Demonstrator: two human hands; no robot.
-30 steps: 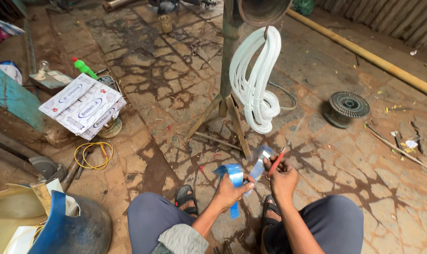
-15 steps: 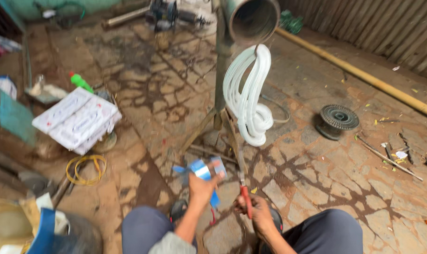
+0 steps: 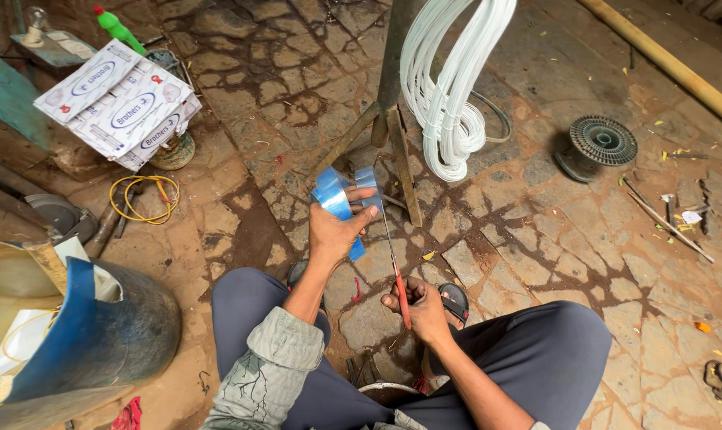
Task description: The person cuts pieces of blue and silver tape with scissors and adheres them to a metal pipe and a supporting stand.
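Outdoors, a cracked stone floor (image 3: 536, 239) spreads beyond the fingers. Since the earlier frame the view has dropped closer and the right hand (image 3: 415, 306) has drawn back toward the knees. The left hand (image 3: 337, 231) is closed on folded blue strips (image 3: 337, 195) above its fingers. The right grips red-handled scissors (image 3: 393, 255), long axis pointing away toward the strips.

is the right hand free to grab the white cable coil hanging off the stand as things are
Probably not at once. The right hand is closed around red-handled scissors, and the coil hangs well ahead, beyond the blue strips in the left hand. Nothing blocks the path, though.
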